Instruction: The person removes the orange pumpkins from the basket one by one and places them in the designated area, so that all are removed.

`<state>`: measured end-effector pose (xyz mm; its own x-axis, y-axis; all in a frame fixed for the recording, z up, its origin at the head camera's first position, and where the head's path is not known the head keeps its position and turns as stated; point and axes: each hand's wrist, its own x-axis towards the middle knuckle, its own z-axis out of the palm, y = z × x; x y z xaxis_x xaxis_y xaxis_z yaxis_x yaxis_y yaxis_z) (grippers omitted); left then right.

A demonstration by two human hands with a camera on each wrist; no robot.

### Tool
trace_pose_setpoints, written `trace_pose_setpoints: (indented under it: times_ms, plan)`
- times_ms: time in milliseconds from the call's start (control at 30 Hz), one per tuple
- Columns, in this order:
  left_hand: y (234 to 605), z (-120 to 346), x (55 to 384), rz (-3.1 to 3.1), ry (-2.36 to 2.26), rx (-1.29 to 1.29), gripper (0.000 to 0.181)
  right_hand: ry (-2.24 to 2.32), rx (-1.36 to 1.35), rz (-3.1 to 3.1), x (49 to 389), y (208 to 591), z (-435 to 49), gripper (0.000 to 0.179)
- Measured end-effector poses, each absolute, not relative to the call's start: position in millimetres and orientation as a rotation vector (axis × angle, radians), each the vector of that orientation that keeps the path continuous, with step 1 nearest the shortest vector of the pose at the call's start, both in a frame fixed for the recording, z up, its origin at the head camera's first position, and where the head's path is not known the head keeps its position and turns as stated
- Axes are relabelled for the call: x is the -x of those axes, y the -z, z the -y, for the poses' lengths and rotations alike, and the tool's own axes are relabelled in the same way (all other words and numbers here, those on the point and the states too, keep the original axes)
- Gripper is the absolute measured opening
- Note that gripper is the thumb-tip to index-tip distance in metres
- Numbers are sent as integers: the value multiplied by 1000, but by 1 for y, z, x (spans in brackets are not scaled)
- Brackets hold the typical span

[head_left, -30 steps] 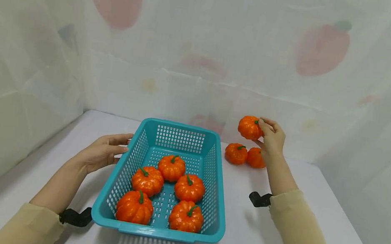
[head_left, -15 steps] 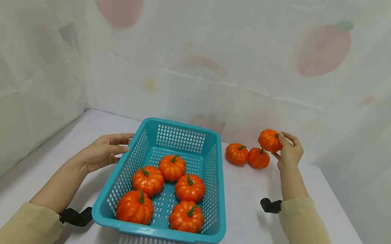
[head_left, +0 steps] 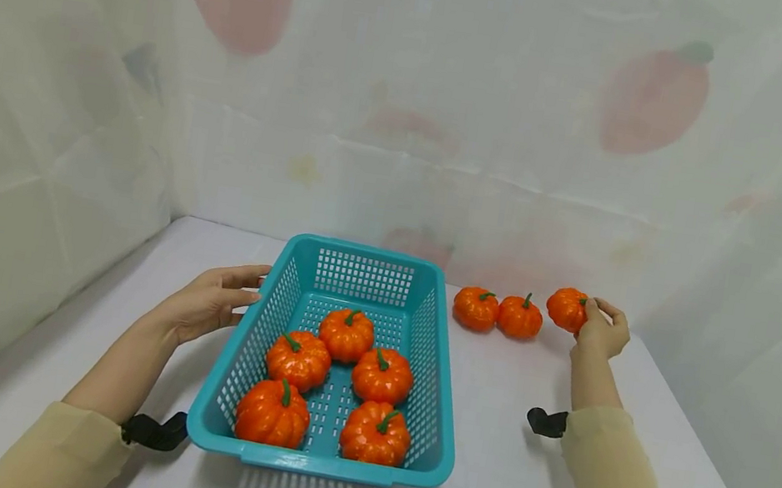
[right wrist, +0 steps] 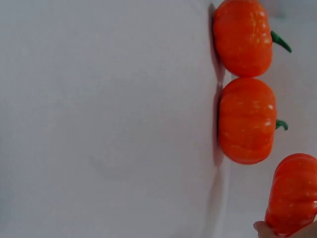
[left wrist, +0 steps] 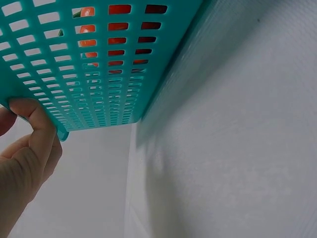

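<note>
My left hand [head_left: 211, 303] holds the left rim of a turquoise plastic basket [head_left: 320, 464]; in the left wrist view its fingers curl at the rim. Inside the basket sit several small orange toy pumpkins with green stems, one of them a pumpkin [head_left: 345, 335] toward the far end. At the back right my right hand [head_left: 603, 335] grips another pumpkin [head_left: 567, 308] from its right side, thumb near the stem. The right wrist view has this held pumpkin [right wrist: 293, 193] at its lower right corner, raised above the table.
Two pumpkins stand side by side along the back of the white table [head_left: 495, 462]: a left pumpkin [head_left: 476, 308] and a right pumpkin [head_left: 520, 317]. A pale curtain [head_left: 411, 112] with fruit prints hangs behind, and cloth walls enclose both sides.
My right hand has carried its pumpkin rightward and down, from above the two back pumpkins to the right of them. The left hand and the basket have stayed in place.
</note>
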<state>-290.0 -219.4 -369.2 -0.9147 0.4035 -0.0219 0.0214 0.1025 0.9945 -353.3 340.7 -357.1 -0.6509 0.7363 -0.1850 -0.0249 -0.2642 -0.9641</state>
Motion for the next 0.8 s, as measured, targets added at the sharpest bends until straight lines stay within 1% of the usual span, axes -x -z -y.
trace_pose_setpoints:
  times_ms: [333, 533, 800]
  plan:
    - [367, 221, 292, -2084, -1874, -415, 69, -1946, 952, 1482, 353, 375, -351, 15]
    - [363, 226, 298, -2067, -1814, -412, 75, -1920, 1005, 1543, 353, 385, -351, 16]
    - [352, 229, 308, -1981, -1762, -389, 84, -1907, 1001, 1571, 351, 389, -350, 16]
